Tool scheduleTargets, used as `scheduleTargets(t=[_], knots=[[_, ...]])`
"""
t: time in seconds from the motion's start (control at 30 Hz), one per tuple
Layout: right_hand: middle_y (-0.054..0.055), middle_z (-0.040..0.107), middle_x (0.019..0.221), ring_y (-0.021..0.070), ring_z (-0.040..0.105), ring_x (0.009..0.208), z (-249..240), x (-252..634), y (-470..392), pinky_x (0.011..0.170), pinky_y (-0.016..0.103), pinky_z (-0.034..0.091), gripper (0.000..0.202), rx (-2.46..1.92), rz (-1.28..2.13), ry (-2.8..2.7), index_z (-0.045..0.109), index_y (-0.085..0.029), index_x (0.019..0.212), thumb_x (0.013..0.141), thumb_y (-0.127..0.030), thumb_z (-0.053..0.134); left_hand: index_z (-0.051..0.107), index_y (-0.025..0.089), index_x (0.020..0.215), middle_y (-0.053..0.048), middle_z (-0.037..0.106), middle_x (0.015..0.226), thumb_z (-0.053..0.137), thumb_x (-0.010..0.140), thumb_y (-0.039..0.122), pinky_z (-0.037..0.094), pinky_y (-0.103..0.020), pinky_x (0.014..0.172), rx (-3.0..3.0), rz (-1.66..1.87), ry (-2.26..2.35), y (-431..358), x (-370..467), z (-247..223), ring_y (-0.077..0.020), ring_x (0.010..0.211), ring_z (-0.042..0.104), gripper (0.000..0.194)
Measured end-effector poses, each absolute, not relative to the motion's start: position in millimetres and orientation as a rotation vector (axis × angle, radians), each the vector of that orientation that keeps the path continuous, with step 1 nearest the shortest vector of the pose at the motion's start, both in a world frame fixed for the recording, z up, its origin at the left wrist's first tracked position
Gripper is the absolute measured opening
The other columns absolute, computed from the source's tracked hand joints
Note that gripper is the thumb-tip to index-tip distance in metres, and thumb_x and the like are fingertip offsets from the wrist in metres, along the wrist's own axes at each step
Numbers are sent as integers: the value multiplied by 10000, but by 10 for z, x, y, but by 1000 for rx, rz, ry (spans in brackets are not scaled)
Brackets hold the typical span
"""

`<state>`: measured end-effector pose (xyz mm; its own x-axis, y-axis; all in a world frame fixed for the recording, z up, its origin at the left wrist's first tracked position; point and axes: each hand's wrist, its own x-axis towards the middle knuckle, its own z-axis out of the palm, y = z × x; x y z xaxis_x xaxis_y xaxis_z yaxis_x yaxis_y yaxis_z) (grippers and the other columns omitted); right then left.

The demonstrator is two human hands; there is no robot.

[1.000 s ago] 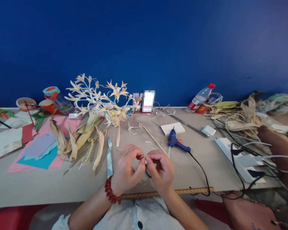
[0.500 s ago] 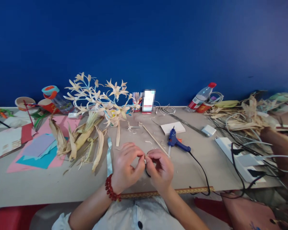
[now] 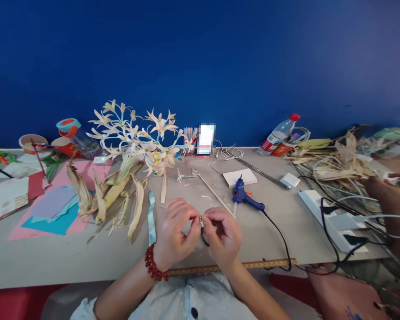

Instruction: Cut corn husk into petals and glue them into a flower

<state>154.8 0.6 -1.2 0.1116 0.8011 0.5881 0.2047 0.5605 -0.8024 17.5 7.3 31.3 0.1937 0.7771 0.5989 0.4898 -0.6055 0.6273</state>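
Note:
Thumb and fingers of my left hand (image 3: 180, 231) are pinched together, a red beaded bracelet on its wrist. My right hand (image 3: 222, 233) is pinched too, and the fingertips of both meet over a tiny pale piece, mostly hidden. A black loop shows just below the fingertips. Beside my right hand lies a blue glue gun (image 3: 245, 195) with its nozzle up on a white block (image 3: 240, 178). A pale stick (image 3: 216, 194) lies beyond my hands. Light blue ribbon (image 3: 151, 220) is left of my left hand.
Husk flowers (image 3: 160, 124) stand at the back left, above dried husks (image 3: 116, 191) and coloured paper (image 3: 53, 202). A lit phone (image 3: 206, 137) stands at the back. At right are a power strip (image 3: 326, 220), cables, a bottle (image 3: 280, 133) and another person's hand (image 3: 390, 195).
My hands keep nearly the same pinched pose, with only a slight shift at the fingertips. At the far right, the other person's hand has moved slightly and a reddish item now shows beside it.

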Motion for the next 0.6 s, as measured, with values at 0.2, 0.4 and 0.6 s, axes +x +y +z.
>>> scheduleTargets(t=[0.2,0.4,0.6], knots=[[52,648,836,180,626,726,32,1612,22,605,286,525,84,-945,688,-1546,621,-217,935,888,-162,577,582,214,805,-10,664,732,531,830,86,477,-431,941,2249,1360,1241,69,153,275,-176,737,602,140],[24,653,773,146,618,658,135,1640,48,585,253,518,103,-981,643,-1659,610,-209,833,862,-114,581,569,205,787,-11,652,730,558,809,77,466,-437,947,2334,1290,1245,71,126,274,-173,733,589,130],[12,664,733,141,620,623,134,1807,95,579,248,519,113,-1103,540,-1638,625,-207,796,848,-114,589,540,209,768,3,614,686,546,807,72,475,-432,938,2297,1316,1251,41,85,279,-166,698,561,143]])
